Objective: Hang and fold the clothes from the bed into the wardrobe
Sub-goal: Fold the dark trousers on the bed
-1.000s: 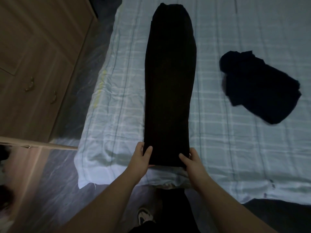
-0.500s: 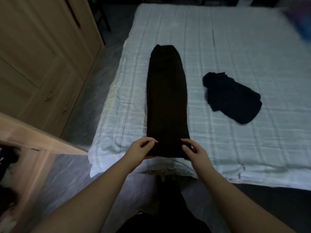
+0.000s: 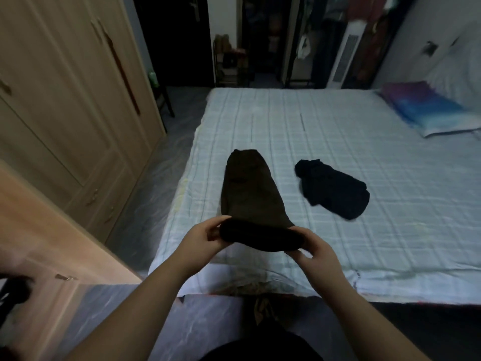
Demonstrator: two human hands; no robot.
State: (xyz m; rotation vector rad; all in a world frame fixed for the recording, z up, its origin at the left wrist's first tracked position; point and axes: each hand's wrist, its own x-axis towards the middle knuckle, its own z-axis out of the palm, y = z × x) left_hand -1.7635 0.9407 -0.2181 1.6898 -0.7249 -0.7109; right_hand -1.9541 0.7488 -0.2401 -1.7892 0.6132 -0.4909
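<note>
— Over the bed's [image 3: 338, 142] near edge, the dark trousers' [image 3: 247, 194] hem had been lifted and turned over, pinched by left hand [image 3: 205, 237] and right hand [image 3: 311, 252].
— Folding was judged begun; wardrobe [image 3: 65, 100] not yet reached.

- Legible text, labels, brands, numbers or signs: none found in the head view.
- Dark garment [image 3: 250, 196] on the bed [image 3: 338, 131]: no readable tag or print.
- Second dark garment [image 3: 335, 192]: no marking that can be read.
- Wardrobe [image 3: 65, 100] doors: no lettering.
- Items in the far background: too dim and blurred to read.
</note>
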